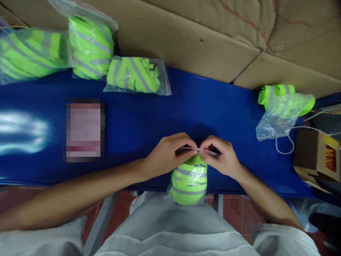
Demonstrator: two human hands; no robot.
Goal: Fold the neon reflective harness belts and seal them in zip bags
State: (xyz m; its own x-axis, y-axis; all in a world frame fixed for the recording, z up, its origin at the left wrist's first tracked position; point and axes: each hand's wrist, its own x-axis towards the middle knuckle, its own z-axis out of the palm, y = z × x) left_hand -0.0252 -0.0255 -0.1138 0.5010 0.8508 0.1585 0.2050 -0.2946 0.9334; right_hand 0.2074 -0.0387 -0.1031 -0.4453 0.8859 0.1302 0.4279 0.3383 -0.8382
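Observation:
A clear zip bag [189, 182] stuffed with neon green reflective strapping hangs at the near edge of the blue table [186, 110]. My left hand [167, 154] pinches the bag's top strip from the left. My right hand [223, 156] pinches the same strip from the right. Both hands are closed on the seal, fingertips nearly touching above the green roll.
Three filled bags of green strapping [135, 75] [90, 44] [29, 53] lie at the back left. Another green roll with a loose clear bag [285, 106] lies at the right. A blurred rectangle [84, 129] sits left of centre. A brown box [317, 156] and white cord lie far right; cardboard [213, 39] lines the back.

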